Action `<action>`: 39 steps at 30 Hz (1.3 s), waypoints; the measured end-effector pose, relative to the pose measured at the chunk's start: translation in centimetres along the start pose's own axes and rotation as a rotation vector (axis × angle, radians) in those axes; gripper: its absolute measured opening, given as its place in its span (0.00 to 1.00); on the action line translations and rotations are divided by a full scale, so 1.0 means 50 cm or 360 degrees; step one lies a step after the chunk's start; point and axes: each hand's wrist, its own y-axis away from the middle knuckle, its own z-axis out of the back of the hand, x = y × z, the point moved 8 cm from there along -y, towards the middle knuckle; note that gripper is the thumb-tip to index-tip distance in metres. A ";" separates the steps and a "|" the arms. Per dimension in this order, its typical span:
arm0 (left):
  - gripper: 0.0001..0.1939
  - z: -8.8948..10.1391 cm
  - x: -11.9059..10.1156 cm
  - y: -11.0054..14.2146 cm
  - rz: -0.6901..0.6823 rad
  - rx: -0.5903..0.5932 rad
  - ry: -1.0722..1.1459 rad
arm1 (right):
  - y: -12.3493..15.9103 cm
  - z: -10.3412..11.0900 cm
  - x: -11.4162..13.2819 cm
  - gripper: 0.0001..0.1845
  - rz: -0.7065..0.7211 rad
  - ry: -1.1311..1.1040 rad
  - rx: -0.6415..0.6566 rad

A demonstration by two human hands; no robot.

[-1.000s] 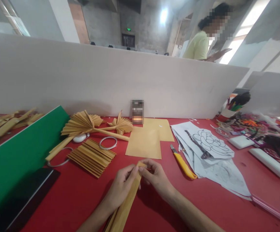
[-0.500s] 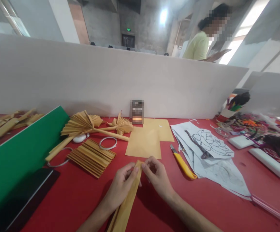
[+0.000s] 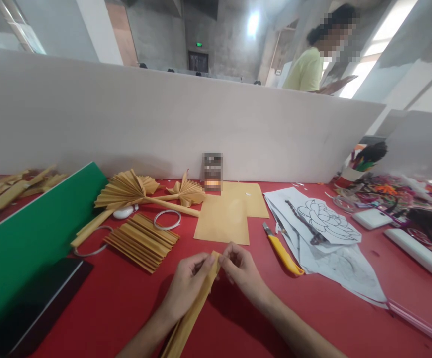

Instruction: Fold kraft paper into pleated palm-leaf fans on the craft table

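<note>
A long folded strip of brown kraft paper [image 3: 197,303] slants from the near edge up to my fingertips. My left hand [image 3: 191,281] pinches it near its far end, thumb on top. At that same end, my right hand [image 3: 242,271] grips the tip between thumb and bent fingers. Just beyond lies a flat brown paper sheet [image 3: 221,223]. An accordion-pleated brown paper [image 3: 143,242] rests to the left, with pleated paper fans on rolled stems [image 3: 126,189] behind it. A yellow utility knife [image 3: 285,256] lies to the right of my right hand.
A green board [image 3: 51,214] leans at the left beside a black flat object [image 3: 51,303]. Wire rings [image 3: 167,220] lie near the pleats. Drawing sheets [image 3: 327,223], white devices [image 3: 417,251] and a pen cup [image 3: 346,176] are on the right. A white partition [image 3: 163,124] borders the table; a person [image 3: 305,69] is beyond it.
The strip's far end has dipped slightly and its near part has swung a little left. Both hands keep their pinch at the same end.
</note>
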 end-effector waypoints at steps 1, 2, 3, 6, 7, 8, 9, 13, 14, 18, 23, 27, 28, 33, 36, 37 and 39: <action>0.23 -0.001 0.001 -0.001 0.0018 0.0003 0.0032 | 0.000 0.000 0.002 0.22 -0.0001 0.0010 0.0001; 0.23 -0.001 0.000 -0.002 0.0023 -0.0002 0.0062 | 0.001 0.001 0.004 0.21 -0.0001 0.0018 -0.0001; 0.23 0.000 -0.001 -0.003 0.0019 -0.0008 0.0085 | 0.001 0.001 0.006 0.21 0.0000 0.0023 -0.0002; 0.21 0.002 -0.004 -0.005 0.0006 -0.0022 0.0126 | 0.002 0.001 0.012 0.22 -0.0003 0.0037 -0.0010; 0.21 0.002 -0.004 -0.005 0.0002 -0.0022 0.0128 | 0.002 0.001 0.012 0.22 -0.0010 0.0037 -0.0009; 0.20 0.002 -0.005 -0.005 -0.0006 -0.0024 0.0126 | 0.002 0.001 0.012 0.22 -0.0015 0.0034 -0.0008; 0.20 0.002 -0.005 -0.005 -0.0014 -0.0025 0.0124 | 0.001 0.001 0.011 0.22 -0.0021 0.0031 -0.0007; 0.20 0.001 -0.009 -0.006 -0.0056 -0.0008 0.0110 | -0.001 0.004 0.006 0.23 -0.0029 0.0020 -0.0013; 0.20 0.000 -0.009 -0.006 -0.0062 -0.0001 0.0105 | -0.001 0.004 0.004 0.22 -0.0028 0.0013 -0.0010; 0.20 0.001 -0.010 -0.005 -0.0095 0.0017 0.0067 | -0.001 0.003 0.001 0.22 -0.0047 -0.0013 0.0013; 0.21 -0.007 -0.013 0.002 -0.0106 0.0082 0.0053 | 0.001 -0.004 0.021 0.18 0.0092 -0.0092 0.0019; 0.21 -0.008 -0.013 0.003 -0.0113 0.0095 0.0003 | 0.002 -0.001 0.022 0.19 0.0106 0.0032 -0.0031; 0.21 -0.008 -0.011 0.003 -0.0101 0.0103 -0.0010 | 0.001 0.003 0.022 0.19 0.0112 0.0056 -0.0057; 0.19 -0.012 0.003 0.000 0.0012 0.0213 0.0014 | -0.004 0.030 0.026 0.21 0.0141 0.0115 -0.0188; 0.19 -0.013 0.003 0.002 0.0048 0.0247 0.0039 | -0.005 0.041 0.028 0.22 0.0139 0.0111 -0.0234; 0.19 -0.013 0.002 0.003 0.0050 0.0248 0.0040 | -0.005 0.042 0.028 0.21 0.0139 0.0111 -0.0241; 0.19 -0.014 0.000 0.005 0.0067 0.0253 0.0033 | -0.005 0.045 0.029 0.21 0.0140 0.0116 -0.0258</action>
